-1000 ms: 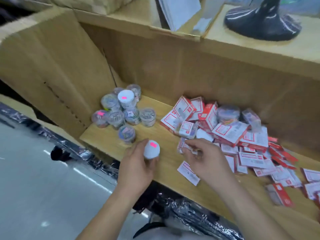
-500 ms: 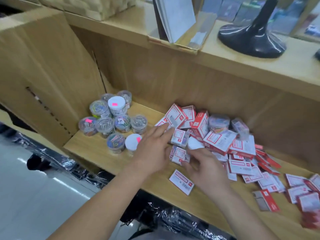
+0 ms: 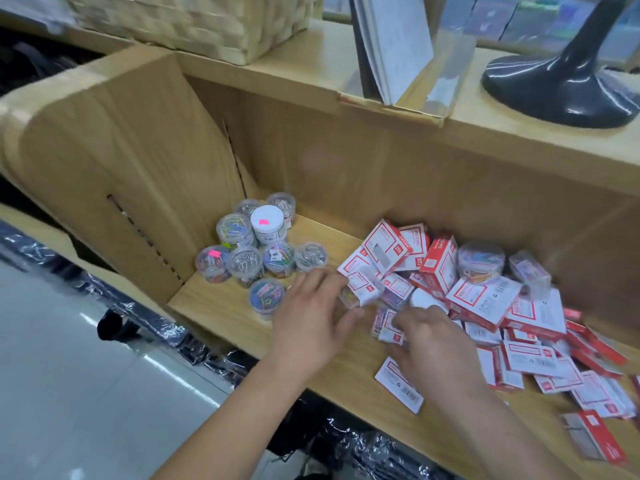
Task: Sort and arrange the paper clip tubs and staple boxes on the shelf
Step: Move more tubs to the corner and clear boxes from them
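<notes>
Mid-sort: left hand [image 3: 311, 318], fingers spread, reaches a tub [image 3: 348, 298] in the pile [image 3: 485, 306], right hand [image 3: 433, 344] pinches a box [image 3: 388, 329]; next, probably grip it and join the tubs [image 3: 278, 259].

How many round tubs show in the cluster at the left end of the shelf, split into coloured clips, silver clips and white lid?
Clear round plastic tubs of coloured paper clips: 4
Clear round plastic tubs of silver paper clips: 4
Round tub with an opaque white lid and pink sticker: 1
Total: 9 in view
</notes>
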The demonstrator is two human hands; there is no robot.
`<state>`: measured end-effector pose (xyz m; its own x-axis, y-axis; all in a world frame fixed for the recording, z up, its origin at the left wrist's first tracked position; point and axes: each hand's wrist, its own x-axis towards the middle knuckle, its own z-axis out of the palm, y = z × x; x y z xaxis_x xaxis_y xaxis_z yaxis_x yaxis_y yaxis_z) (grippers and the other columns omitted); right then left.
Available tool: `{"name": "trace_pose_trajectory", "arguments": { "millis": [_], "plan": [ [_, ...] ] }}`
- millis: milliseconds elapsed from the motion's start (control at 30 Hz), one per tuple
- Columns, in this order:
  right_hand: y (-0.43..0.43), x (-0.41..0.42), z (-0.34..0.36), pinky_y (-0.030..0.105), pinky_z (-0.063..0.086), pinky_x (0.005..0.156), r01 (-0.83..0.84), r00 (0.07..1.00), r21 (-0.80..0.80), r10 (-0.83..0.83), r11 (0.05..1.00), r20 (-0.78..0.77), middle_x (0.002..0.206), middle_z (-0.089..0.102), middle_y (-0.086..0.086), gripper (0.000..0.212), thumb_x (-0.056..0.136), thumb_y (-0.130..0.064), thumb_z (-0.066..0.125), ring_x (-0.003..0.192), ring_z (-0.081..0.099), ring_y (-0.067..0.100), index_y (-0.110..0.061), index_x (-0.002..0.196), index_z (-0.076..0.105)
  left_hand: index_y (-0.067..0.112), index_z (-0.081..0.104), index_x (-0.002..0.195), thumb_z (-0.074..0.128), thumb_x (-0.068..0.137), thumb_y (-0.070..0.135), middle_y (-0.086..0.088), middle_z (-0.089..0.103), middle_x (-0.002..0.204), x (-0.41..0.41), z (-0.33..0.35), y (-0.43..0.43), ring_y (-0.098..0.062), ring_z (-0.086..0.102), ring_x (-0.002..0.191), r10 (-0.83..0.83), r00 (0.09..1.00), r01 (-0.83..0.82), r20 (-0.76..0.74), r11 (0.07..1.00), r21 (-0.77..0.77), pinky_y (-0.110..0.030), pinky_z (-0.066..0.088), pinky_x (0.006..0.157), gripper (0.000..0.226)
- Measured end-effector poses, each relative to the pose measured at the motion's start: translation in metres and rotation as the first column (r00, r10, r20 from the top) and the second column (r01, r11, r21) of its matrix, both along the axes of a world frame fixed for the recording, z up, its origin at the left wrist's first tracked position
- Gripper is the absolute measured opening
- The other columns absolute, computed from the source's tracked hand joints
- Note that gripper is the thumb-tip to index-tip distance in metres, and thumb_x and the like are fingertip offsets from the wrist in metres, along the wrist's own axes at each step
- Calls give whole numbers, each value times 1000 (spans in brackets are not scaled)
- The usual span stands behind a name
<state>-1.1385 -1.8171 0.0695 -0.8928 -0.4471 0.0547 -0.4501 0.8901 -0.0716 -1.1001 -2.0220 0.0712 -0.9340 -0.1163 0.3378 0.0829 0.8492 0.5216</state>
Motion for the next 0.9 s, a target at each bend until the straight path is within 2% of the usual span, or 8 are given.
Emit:
{"name": "trace_pose_trajectory", "arguments": {
  "millis": [100,200,300,433,500,633,733,900],
  "plan": [
    [-7,-4,1,34,50,60,4,998,-3,-3,1000,63,85,64,-5,35,59,-27,85,89,61,25,-25,89,65,25,62,116,77,84,47,6,60,109,29,-5,-28,-21,61,100,151,987,-144,-51,982,124,-41,53,81,41],
    [-14,0,10,34,49,67,8,996,-10,-7,1000,90,93,61,-6,37,64,-36,80,97,60,23,-30,96,63,26,60,118,81,84,36,11,55,109,47,-6,-55,-13,62,92,260,965,-244,-42,942,230,-36,54,77,41],
    [-36,0,35,31,46,77,53,988,-167,-28,985,152,106,56,-14,42,70,-48,76,109,54,14,-36,106,58,24,61,117,81,84,32,13,53,110,48,-2,-70,-6,63,89,281,959,-259,-44,926,273,-33,56,73,38],
    [-74,-38,63,33,47,80,50,995,-331,-20,942,93,103,59,-14,37,72,-52,75,106,55,14,-35,101,59,23,63,115,80,85,38,11,55,112,17,10,-81,-8,61,92,289,957,-272,-27,927,257,-32,53,78,37],
    [-91,-64,68,36,49,80,56,997,-340,-33,939,73,100,59,-10,36,73,-54,74,103,56,18,-33,97,58,22,65,110,82,82,37,8,56,107,-8,15,-81,-14,62,87,281,959,-266,-32,937,226,-36,53,76,36],
    [-116,-98,63,38,53,78,127,987,-281,-94,951,130,102,59,-6,38,76,-57,73,99,61,21,-31,100,59,14,66,97,82,81,27,-1,57,99,-54,17,-72,-23,62,75,259,966,-257,6,952,168,-37,50,67,27],
    [-124,-109,54,39,53,75,144,986,-281,-113,949,126,102,61,-3,38,79,-57,73,97,62,22,-29,103,61,12,68,104,78,84,25,-5,61,104,-66,9,-72,-28,65,83,256,966,-260,42,950,172,-41,54,72,26],
    [-138,-118,34,38,53,78,166,981,-235,-135,958,141,106,65,1,39,82,-56,71,100,62,28,-26,105,63,11,70,117,74,87,14,-6,63,126,-44,-1,-79,-24,62,111,177,984,-171,-19,971,167,-29,47,91,31]
  ]
}}
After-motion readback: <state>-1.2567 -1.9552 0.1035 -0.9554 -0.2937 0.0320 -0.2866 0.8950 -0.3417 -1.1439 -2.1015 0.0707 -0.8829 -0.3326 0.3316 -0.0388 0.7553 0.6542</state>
